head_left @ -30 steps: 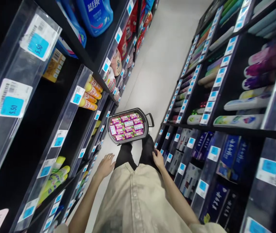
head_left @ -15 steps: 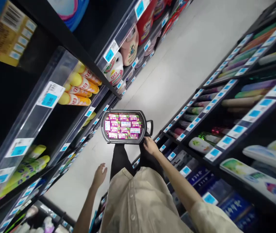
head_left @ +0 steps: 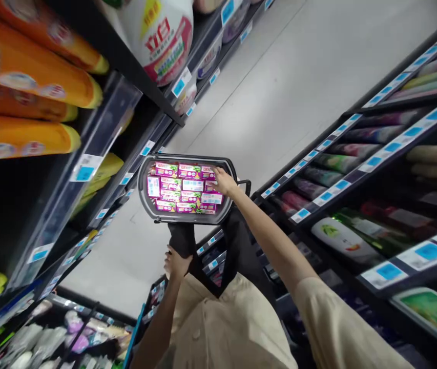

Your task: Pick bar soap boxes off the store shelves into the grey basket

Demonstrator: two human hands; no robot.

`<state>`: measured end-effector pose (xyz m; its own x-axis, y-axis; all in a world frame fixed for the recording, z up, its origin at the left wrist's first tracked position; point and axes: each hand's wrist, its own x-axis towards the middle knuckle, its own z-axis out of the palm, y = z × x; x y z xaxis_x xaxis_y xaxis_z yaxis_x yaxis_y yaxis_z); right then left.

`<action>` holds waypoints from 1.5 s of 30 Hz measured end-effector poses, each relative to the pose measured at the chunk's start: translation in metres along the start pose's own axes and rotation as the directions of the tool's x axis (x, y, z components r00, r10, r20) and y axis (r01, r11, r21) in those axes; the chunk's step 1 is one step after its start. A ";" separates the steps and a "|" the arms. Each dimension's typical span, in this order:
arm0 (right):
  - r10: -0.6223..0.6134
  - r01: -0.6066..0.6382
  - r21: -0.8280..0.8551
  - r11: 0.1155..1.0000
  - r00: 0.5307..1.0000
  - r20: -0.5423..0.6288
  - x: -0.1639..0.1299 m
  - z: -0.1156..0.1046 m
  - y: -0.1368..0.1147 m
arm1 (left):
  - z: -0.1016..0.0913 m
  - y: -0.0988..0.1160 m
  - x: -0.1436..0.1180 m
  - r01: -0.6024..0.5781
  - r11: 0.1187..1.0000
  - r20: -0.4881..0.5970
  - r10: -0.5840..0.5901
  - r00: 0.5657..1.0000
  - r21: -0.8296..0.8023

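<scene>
A dark, oval-ended shopping basket [head_left: 147, 212] stands in front of my legs, holding several pink-and-purple boxed packs [head_left: 191, 196] laid in rows. My right hand [head_left: 224, 182] reaches over the basket's right end. Its fingers are stretched out over the packs at the upper right and seem to touch one; no pack is lifted. Down by my left thigh, my left hand [head_left: 177, 262] rests against the dark trouser leg [head_left: 182, 238] with its fingers loosely bent and apart, and I see nothing in it.
Shelves with orange spray-like bottles [head_left: 29, 72] and a white detergent jug [head_left: 160, 41] line the left. On the right, a shelf [head_left: 356, 174] carries rows of bottles behind price tags. Grey floor [head_left: 264, 102] runs between them. A rack of packaged goods [head_left: 76, 333] is at lower left.
My right hand has moved from the basket's lower right corner to over the packs. My left hand has come in to my left thigh. The view has shifted closer to the shelves.
</scene>
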<state>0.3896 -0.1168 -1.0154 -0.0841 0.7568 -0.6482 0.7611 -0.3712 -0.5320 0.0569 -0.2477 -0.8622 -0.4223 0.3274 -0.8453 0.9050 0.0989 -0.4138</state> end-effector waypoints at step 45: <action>0.184 -0.171 -0.120 0.978 0.977 0.109 -0.001 0.090 0.028 | -0.009 0.001 0.031 0.003 1.000 -0.188 -0.003 0.982 0.003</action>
<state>0.3533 -0.1763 -1.0785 -0.0120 0.6124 -0.7905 0.8360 -0.4276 -0.3439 0.0452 -0.2286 -0.8861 -0.4074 0.4980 -0.7655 0.9034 0.0967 -0.4178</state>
